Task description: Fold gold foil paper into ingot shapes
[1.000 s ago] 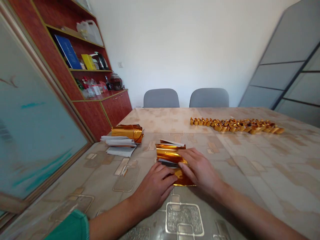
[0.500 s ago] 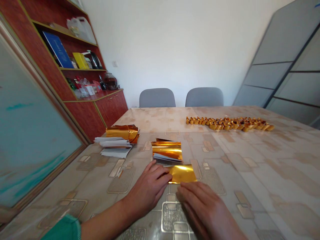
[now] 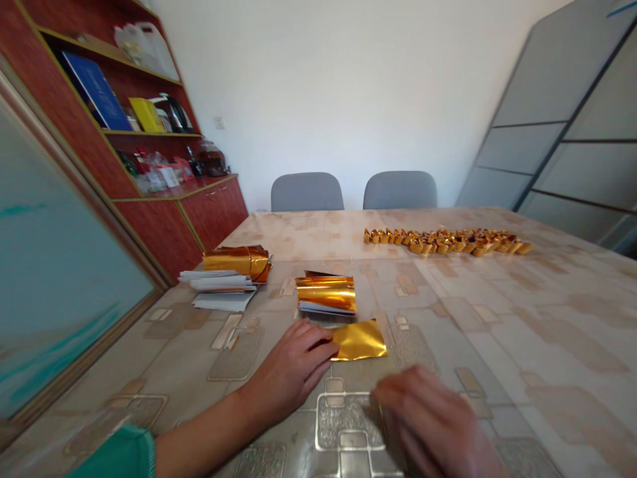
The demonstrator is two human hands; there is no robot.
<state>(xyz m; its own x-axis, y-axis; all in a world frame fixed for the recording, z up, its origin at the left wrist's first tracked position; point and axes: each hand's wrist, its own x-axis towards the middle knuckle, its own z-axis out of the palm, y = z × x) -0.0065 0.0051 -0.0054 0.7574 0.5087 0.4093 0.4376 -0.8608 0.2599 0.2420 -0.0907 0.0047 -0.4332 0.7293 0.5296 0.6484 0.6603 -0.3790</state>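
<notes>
A folded sheet of gold foil paper (image 3: 359, 340) lies on the table in front of me. My left hand (image 3: 298, 352) holds its left end, the fingertips bent over it, thumb side toward me. My right hand (image 3: 432, 415) is off the paper, nearer to me and to the right. It is smeared by motion, so its fingers do not show clearly. Just beyond the left fingers sits a curved stack of gold foil paper (image 3: 326, 291) with a pale underside.
At the left lies a larger pile of gold foil sheets (image 3: 231, 261) with white paper (image 3: 223, 284) beside it. Rows of small folded gold pieces (image 3: 448, 242) stand at the far right of the table (image 3: 497, 318). Two grey chairs (image 3: 307, 192) are behind it.
My right hand has left the near edge of the gold paper and drawn back toward me and to the right. The left hand stays on the paper. The view has shifted slightly.
</notes>
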